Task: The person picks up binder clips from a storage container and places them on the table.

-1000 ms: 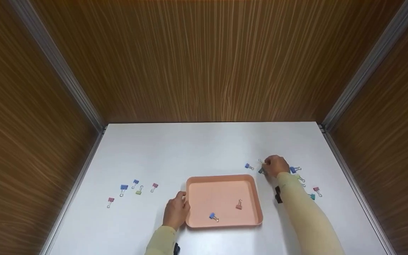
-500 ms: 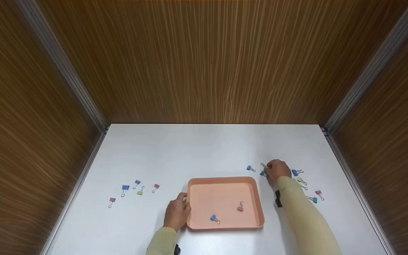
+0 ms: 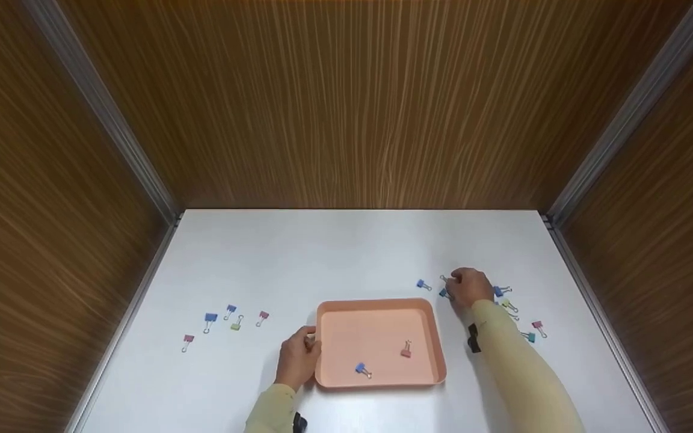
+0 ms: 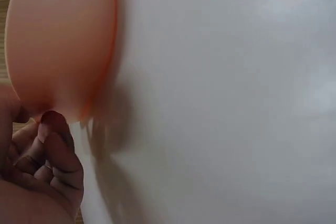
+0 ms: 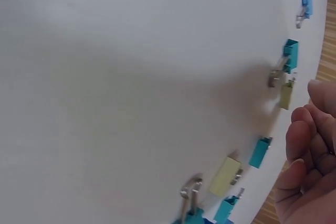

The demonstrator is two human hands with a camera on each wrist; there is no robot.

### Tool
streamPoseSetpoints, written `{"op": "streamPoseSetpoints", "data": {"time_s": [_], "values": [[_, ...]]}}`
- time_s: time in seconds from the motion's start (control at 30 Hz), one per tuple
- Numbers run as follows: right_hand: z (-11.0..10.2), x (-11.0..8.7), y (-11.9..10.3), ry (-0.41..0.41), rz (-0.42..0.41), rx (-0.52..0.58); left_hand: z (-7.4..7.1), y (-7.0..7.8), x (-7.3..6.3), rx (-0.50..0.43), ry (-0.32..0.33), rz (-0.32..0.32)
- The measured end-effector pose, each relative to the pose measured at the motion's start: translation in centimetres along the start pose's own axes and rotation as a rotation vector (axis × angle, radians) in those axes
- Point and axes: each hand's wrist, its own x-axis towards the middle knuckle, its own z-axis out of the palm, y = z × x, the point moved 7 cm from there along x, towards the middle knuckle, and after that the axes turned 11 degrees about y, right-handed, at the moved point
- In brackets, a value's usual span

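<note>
My left hand (image 3: pixel 297 359) holds the left edge of a shallow pink tray (image 3: pixel 380 305), thumb and fingertips at its rim. Inside lie a blue binder clip (image 3: pixel 363 369) and a pink binder clip (image 3: pixel 406 350). Past the tray's far right corner, my right hand (image 3: pixel 468 287) is over a yellow binder clip (image 5: pixel 286 95), whose wire handle pokes out left of the fingers. In the right wrist view the thumb and loosely curled fingers stand apart, beside that clip. A teal binder clip (image 3: pixel 444 293) and a blue binder clip (image 3: pixel 421 284) lie just left of this hand.
More binder clips in blue, yellow, teal and pink lie right of my right hand, among them a pink clip (image 3: pixel 538 325) and a teal clip (image 3: pixel 529 337). Another scattered group surrounds a blue clip (image 3: pixel 210 317) on the left. Wood-grained panels (image 3: pixel 346 108) wall in the white table (image 3: pixel 298 252).
The head view has shifted slightly. My right hand stays at the yellow binder clip with only small finger movement, and my left hand keeps its hold on the tray.
</note>
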Motion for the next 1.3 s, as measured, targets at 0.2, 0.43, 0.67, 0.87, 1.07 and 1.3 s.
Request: {"op": "streamPoseSetpoints", "data": {"time_s": [0.2,0.43,0.67,0.87,1.07,1.3], "values": [[-1.4,-0.2,-0.8,0.051,-0.058,0.035,0.2,-0.9,0.3,-0.207,-0.042,-0.248],[-3.0,-0.5,-1.4,0.088,-0.114,0.041,1.1,-1.4,0.5,-0.408,-0.076,-0.401],[-4.1,-0.5,-2.4,0.112,-0.180,0.047,1.6,-1.3,1.0,-0.435,-0.082,-0.442],[-3.7,-0.9,-3.9,0.110,-0.226,0.060,1.8,-1.3,1.3,-0.437,-0.082,-0.422],[-1.5,-2.2,-6.0,0.042,-0.241,0.073,2.0,-1.4,1.1,-0.437,-0.069,-0.421],[1.7,-4.5,-8.7,-0.038,-0.304,0.049,1.8,-1.2,0.8,-0.427,-0.063,-0.395]]}}
